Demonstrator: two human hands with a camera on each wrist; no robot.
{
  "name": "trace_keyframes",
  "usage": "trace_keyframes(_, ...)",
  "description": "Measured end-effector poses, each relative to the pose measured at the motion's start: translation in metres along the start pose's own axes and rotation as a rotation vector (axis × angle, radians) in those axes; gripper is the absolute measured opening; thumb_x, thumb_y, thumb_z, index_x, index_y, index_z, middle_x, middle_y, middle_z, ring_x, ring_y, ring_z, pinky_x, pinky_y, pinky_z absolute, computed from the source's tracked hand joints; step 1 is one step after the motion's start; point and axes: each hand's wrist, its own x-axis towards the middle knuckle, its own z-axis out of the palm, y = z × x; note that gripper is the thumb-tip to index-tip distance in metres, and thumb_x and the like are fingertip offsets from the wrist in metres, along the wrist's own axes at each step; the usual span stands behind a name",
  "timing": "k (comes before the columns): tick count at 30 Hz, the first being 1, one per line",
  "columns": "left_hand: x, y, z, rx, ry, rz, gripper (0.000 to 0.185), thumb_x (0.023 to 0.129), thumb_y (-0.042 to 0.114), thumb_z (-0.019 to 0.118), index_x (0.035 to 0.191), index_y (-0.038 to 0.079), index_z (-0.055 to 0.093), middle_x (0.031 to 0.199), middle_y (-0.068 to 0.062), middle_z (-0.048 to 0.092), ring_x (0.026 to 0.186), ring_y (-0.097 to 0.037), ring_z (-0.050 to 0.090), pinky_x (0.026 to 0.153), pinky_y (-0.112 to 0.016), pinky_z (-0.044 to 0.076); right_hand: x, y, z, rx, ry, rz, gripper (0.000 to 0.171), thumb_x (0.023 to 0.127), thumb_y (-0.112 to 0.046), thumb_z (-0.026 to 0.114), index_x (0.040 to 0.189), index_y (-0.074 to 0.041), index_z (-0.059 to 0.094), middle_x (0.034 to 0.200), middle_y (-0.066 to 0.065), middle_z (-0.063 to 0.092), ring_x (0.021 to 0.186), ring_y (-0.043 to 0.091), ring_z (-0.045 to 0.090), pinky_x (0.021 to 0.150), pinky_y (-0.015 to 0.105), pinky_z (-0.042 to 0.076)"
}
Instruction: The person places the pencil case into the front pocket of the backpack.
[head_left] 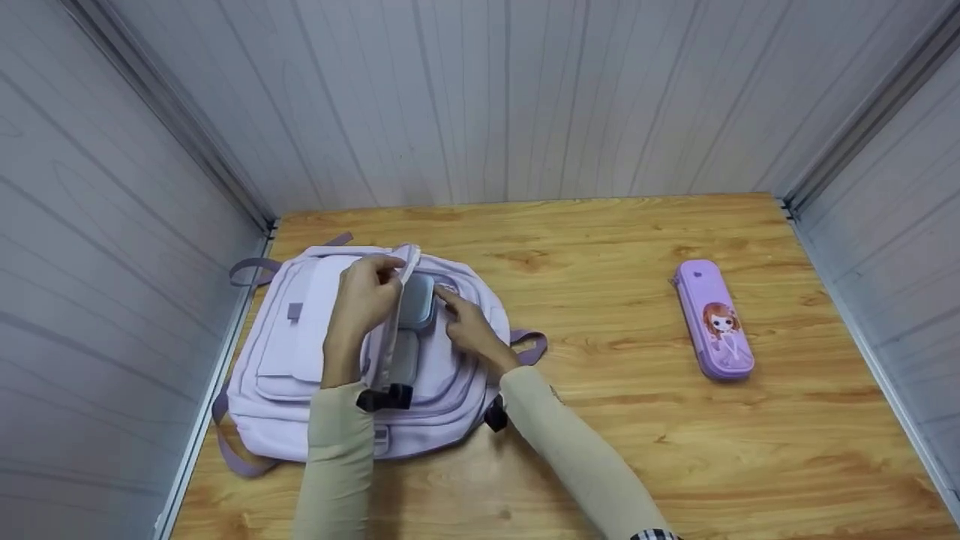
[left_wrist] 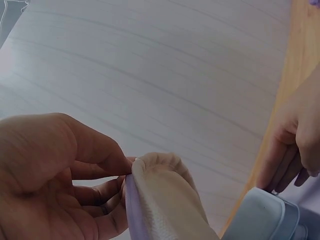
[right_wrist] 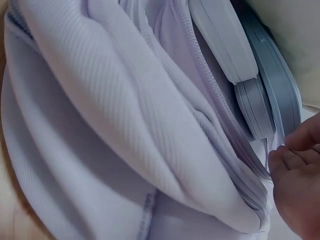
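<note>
A pale lilac backpack (head_left: 442,375) lies on its back, its front pocket unzipped. My left hand (head_left: 366,296) pinches the zippered edge of the pocket flap (left_wrist: 165,195) between thumb and fingers and holds it up, showing the cream lining. Inside the pocket sit a light blue-grey case (head_left: 418,301) with rounded corners and a greyer case (head_left: 405,358) nearer me. My right hand (head_left: 469,322) reaches in from the right, its extended index finger at the blue-grey case's far corner. In the right wrist view, the right hand's fingertips (right_wrist: 280,152) are at the case ends beside the zipper.
A purple pencil case (head_left: 709,315) with a cartoon girl lies on the wooden table (head_left: 600,262) to the right. Backpack straps (head_left: 251,271) stick out at the sides. Panelled walls (head_left: 487,97) enclose the back and both sides.
</note>
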Motion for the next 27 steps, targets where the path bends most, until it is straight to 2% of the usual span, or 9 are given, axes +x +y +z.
trace_keyframes(10,0.001,-0.001,0.0,0.01,-0.002,-0.011,0.036,0.084,0.003,0.048,0.113,0.0,0.068,0.093,-0.012,0.064,0.084,-0.022,0.055,0.072,-0.031,0.042,0.006,-0.004,-0.003,0.025,-0.093,0.056,0.073,0.074,0.018,0.033,0.145,0.002,0.035,0.149,0.018,0.037,0.138,0.027,0.034,0.113,0.034,0.029)
trace_keyframes(15,0.002,-0.002,0.001,0.016,0.01,0.004,0.035,0.083,0.001,0.048,0.112,0.0,0.068,0.091,-0.012,0.063,0.082,-0.022,0.055,0.07,-0.031,0.041,0.01,-0.005,-0.003,0.045,-0.115,0.098,0.073,0.075,0.017,0.032,0.146,-0.001,0.033,0.15,0.017,0.035,0.139,0.026,0.034,0.113,0.034,0.029)
trace_keyframes(27,0.001,-0.001,0.002,0.01,0.017,0.017,0.035,0.083,0.0,0.047,0.11,0.0,0.069,0.087,-0.011,0.062,0.076,-0.021,0.053,0.066,-0.03,0.041,0.015,-0.008,0.002,0.064,-0.152,0.113,0.069,0.079,0.016,0.03,0.147,0.003,0.026,0.154,0.017,0.028,0.143,0.025,0.025,0.113,0.031,0.027)
